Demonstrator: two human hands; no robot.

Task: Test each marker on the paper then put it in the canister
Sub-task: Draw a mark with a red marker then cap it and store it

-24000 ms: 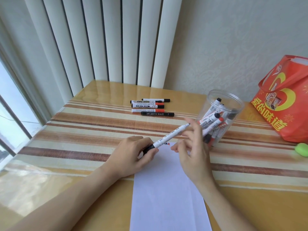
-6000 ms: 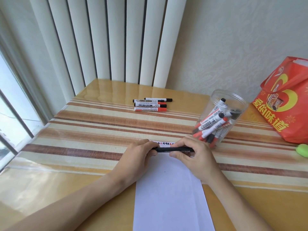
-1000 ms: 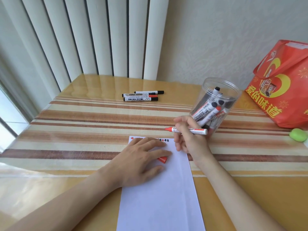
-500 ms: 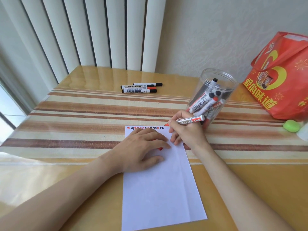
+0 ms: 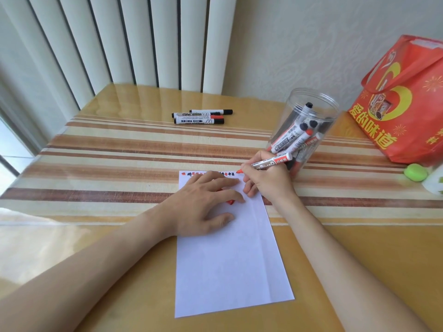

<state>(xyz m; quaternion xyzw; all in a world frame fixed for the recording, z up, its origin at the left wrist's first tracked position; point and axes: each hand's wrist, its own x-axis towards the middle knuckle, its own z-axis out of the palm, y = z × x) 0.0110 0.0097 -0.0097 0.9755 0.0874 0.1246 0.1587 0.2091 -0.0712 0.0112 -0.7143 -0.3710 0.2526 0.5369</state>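
My right hand (image 5: 268, 182) grips a red marker (image 5: 269, 163), fingers curled round its barrel, the uncapped red tip touching the top right corner of the paper (image 5: 230, 255). The barrel slants up and to the right, its far end lying in front of the canister (image 5: 309, 130). My left hand (image 5: 203, 202) lies flat on the paper with fingers spread and fairly straight, pressing the sheet down. A bit of red, the cap (image 5: 230, 202), peeks out from under my fingers; I cannot tell whether I am pinching it or only covering it.

Along the top edge of the paper runs a row of small red and dark test marks (image 5: 208, 173), partly hidden behind my left fingers. The sheet lies lengthwise toward me on the worktop (image 5: 96, 164), across the striped cloth under its glossy cover.

The clear canister stands upright just beyond my right hand, open at the top, with several markers leaning inside, black and red ends up. Three more markers (image 5: 200, 116) lie side by side near the far edge of the worktop, well apart from the paper, in front of the vertical blinds (image 5: 119, 44).

To the right, against the wall, stands a red bag (image 5: 405, 104) with yellow lettering. Just in front of it sits a small green thing (image 5: 416, 172), and beside that a white object cut off by the edge.
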